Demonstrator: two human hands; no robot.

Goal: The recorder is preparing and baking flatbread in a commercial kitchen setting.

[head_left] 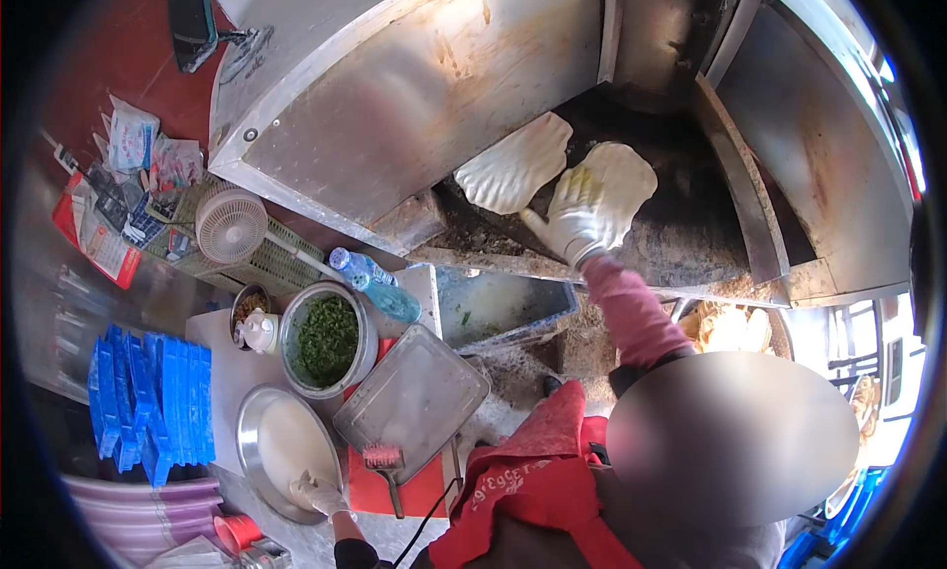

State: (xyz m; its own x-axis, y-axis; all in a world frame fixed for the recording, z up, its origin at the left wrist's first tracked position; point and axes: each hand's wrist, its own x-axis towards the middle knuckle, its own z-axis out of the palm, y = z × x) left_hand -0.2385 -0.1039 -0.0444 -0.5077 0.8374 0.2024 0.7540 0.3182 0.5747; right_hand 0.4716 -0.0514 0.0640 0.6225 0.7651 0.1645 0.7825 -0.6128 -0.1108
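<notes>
My right hand (570, 217), in a white glove with a pink sleeve behind it, lies flat and open on a sheet of pale dough (629, 179). Yellowish smears mark the back of that glove. Just left of it, a second dough sheet (515, 163) rests on the dark cooking surface (691, 229) inside a metal-walled oven. Down at the lower left, my left hand (316, 493), also gloved, reaches over the rim of a steel bowl (249, 411) with whitish contents. Its fingers look loosely apart, and nothing shows in them.
Beside the bowl stand a pot of chopped greens (328, 340), a grey tray (414, 391) and a brush (384, 461). Two bottles (385, 293) and a fan (231, 224) sit farther back. A wet trough (503, 308) lies before the oven. Blue crates (153, 401) fill the left.
</notes>
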